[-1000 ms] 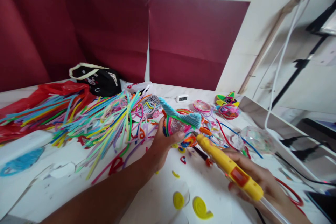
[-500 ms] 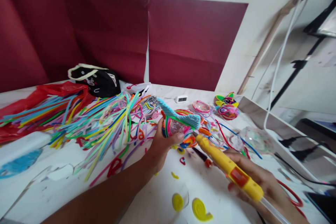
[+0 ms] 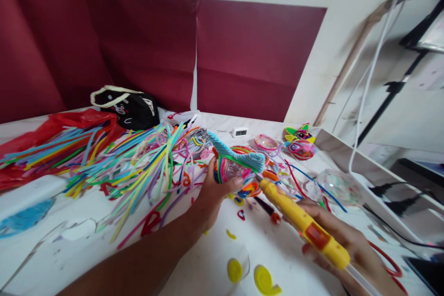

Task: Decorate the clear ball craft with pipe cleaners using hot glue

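Head view shows me almost no change over the past second: a slight drift of the camera, with both hands keeping their poses, which I read as a steady hold at the spot being worked. Nearest the camera, the right hand (image 3: pixel 354 243) is wrapped round one yellow glue pen (image 3: pixel 291 212). Below the grips I count two yellow coils (image 3: pixel 235 270) and one small yellow crescent (image 3: pixel 231 234) on the white table (image 3: pixel 204 263). Farther out, the left hand (image 3: pixel 213 196) grips one craft piece (image 3: pixel 231 169), thumb in front, other fingers mostly hidden; the piece is in that grip, ahead of the pen's tip. That tip sits at its right side, touching or just short, I cannot tell which. One ribbed light-blue strip (image 3: pixel 255 161) runs across it. Left of the grip spreads a heap of fuzzy sticks (image 3: pixel 138 166), too many for me to count; right of it, one clear bowl (image 3: pixel 342 188). Beyond the grip I see one pink-rimmed cup (image 3: pixel 266 142), one small white display (image 3: pixel 239 132) and, far left, one black bag (image 3: pixel 133 111)
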Tool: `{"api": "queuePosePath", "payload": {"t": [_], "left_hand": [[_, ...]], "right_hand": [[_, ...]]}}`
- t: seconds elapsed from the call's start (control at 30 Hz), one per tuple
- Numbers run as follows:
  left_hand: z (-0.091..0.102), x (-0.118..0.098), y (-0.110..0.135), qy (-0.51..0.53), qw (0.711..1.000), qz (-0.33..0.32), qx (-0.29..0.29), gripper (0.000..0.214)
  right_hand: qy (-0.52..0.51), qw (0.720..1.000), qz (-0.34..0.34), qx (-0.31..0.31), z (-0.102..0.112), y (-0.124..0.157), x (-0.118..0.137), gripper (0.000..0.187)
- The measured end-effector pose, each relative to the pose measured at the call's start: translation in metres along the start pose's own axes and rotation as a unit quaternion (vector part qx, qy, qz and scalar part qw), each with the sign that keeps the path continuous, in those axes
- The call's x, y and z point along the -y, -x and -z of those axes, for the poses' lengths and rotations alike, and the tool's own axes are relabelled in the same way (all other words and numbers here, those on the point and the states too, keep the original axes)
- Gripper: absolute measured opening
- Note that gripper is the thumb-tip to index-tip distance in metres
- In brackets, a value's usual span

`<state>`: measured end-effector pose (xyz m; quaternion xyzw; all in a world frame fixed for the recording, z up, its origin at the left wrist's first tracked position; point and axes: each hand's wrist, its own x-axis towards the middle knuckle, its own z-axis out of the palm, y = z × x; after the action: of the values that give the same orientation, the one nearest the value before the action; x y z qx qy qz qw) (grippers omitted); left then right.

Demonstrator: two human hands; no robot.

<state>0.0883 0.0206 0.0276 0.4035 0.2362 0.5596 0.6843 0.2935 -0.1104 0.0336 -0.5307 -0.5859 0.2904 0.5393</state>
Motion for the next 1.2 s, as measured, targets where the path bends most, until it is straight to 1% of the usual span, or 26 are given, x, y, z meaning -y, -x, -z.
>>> {"api": "queuePosePath", "payload": {"t": [0.13,0.27,0.43,0.57,0.67,0.87,0.97,1.1,1.2], "left_hand": [[-0.003,-0.001,0.003,-0.007,1.000,0.000,-0.006,0.101],[-0.006,-0.003,0.006,-0.001,1.000,-0.006,-0.012,0.097],[-0.006,-0.006,0.007,0.000,1.000,-0.001,-0.005,0.094],[-0.006,-0.007,0.008,-0.003,1.000,0.001,-0.011,0.096],[-0.007,-0.007,0.008,-0.002,1.000,0.005,-0.012,0.100],[-0.004,-0.005,0.005,-0.006,1.000,0.003,-0.012,0.107],[-0.004,-0.004,0.005,-0.011,1.000,0.000,-0.014,0.104],[-0.009,-0.006,0.009,-0.004,1.000,-0.013,-0.021,0.094],[-0.010,-0.006,0.010,-0.005,1.000,-0.017,-0.020,0.092]], "right_hand": [[0.015,1.000,0.006,-0.013,0.000,0.001,-0.005,0.040],[0.013,1.000,0.006,-0.013,0.001,0.001,-0.011,0.044],[0.004,1.000,0.009,-0.013,0.001,0.003,-0.009,0.039],[-0.006,1.000,-0.004,0.003,0.001,0.001,-0.005,0.042],[-0.003,1.000,-0.013,0.001,0.002,0.001,-0.003,0.042],[0.010,1.000,-0.012,0.002,0.006,0.002,-0.008,0.042],[0.021,0.999,-0.018,0.019,0.013,0.000,-0.014,0.043],[0.050,0.997,0.009,0.064,0.023,-0.003,-0.023,0.034],[0.061,0.996,0.007,0.069,0.025,-0.003,-0.024,0.034]]}}
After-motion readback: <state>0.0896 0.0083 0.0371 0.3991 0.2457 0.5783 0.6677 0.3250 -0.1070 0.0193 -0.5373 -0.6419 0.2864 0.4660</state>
